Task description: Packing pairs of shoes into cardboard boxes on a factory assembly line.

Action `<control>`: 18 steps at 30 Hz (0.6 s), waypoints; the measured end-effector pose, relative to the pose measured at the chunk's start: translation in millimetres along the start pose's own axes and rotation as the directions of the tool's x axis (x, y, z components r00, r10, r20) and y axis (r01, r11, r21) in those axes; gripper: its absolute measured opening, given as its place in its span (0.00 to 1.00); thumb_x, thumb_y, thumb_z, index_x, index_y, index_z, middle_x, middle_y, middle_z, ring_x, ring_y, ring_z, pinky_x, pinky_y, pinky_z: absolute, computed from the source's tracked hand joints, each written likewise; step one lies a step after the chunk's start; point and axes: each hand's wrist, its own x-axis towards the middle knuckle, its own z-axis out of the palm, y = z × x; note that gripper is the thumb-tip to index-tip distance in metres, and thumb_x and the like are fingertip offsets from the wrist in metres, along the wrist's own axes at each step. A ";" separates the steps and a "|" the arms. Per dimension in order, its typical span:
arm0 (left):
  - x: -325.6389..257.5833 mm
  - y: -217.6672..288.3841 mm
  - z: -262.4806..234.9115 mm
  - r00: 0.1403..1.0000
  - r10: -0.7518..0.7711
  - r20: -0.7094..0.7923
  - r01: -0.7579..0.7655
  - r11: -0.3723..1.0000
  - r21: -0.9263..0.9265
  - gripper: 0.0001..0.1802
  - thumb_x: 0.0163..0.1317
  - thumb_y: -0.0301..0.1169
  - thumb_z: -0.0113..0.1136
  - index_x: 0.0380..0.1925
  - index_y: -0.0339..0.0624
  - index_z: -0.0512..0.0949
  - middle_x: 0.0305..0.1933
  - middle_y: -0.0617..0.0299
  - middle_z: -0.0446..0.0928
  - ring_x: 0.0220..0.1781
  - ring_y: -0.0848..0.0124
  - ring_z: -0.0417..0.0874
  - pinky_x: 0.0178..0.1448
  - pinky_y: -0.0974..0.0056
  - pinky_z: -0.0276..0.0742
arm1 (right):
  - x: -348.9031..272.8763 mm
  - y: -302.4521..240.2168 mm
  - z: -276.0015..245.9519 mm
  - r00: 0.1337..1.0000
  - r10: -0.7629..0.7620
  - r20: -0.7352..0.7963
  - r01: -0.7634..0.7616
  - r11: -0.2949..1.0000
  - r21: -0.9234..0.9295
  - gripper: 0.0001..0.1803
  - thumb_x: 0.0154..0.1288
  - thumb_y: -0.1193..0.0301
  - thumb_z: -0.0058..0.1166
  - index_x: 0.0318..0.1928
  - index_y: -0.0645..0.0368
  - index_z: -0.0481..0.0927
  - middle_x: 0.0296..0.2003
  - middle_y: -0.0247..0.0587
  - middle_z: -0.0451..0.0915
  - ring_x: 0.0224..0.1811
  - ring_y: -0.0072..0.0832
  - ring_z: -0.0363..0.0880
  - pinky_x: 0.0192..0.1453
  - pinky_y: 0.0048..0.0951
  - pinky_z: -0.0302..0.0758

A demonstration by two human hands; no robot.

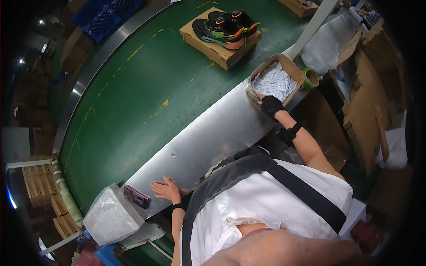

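On the steel ledge (208, 128), my left hand (167, 190) lies flat with its fingers spread, holding nothing. Beside it is a dark reddish phone-like slab (136, 197). My right hand (271, 105), in a black fingerless glove, is at the near left corner of an open cardboard box (293, 71). Its fingers are curled over the box wall and partly hidden. Small white printed sachets (276, 82) fill the box. Farther off, a pair of black sneakers (225, 30) with orange and green trim sits on a brown shoebox (213, 52).
A green conveyor belt (128, 111) curves beyond the ledge. A roll of green tape (311, 78) is right of the sachet box. A plastic-wrapped white stack (113, 215) stands at the ledge's left end. Large cardboard sheets (366, 111) rise at right, near another person's arm (384, 139).
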 end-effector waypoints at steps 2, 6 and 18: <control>0.4 3.1 -1.0 1.000 -0.011 0.003 0.011 1.000 0.003 0.37 0.59 0.51 0.41 0.57 0.30 0.56 0.64 0.46 0.52 0.68 0.55 0.48 0.65 0.43 0.39 | 9.7 15.5 -3.1 0.998 -0.053 -0.038 0.052 0.998 -0.032 0.15 0.55 0.66 0.42 0.42 0.57 0.73 0.37 0.54 0.76 0.43 0.46 0.74 0.45 0.41 0.69; -1.7 2.8 -3.9 1.000 -0.022 -0.002 0.022 0.999 0.034 0.36 0.59 0.51 0.42 0.57 0.31 0.56 0.64 0.47 0.52 0.68 0.56 0.49 0.65 0.44 0.40 | 35.2 14.8 -35.2 0.990 -0.143 0.006 0.143 0.989 -0.024 0.16 0.55 0.62 0.46 0.41 0.57 0.74 0.36 0.51 0.76 0.41 0.44 0.74 0.46 0.38 0.69; -6.0 10.4 -4.4 0.999 0.002 -0.045 0.000 0.999 0.050 0.35 0.59 0.49 0.43 0.58 0.32 0.55 0.64 0.49 0.53 0.68 0.57 0.49 0.65 0.44 0.41 | 185.2 -53.8 -144.6 0.883 -0.371 -0.288 0.208 0.859 -0.467 0.28 0.41 0.46 0.54 0.46 0.40 0.75 0.50 0.41 0.70 0.58 0.36 0.61 0.58 0.61 0.41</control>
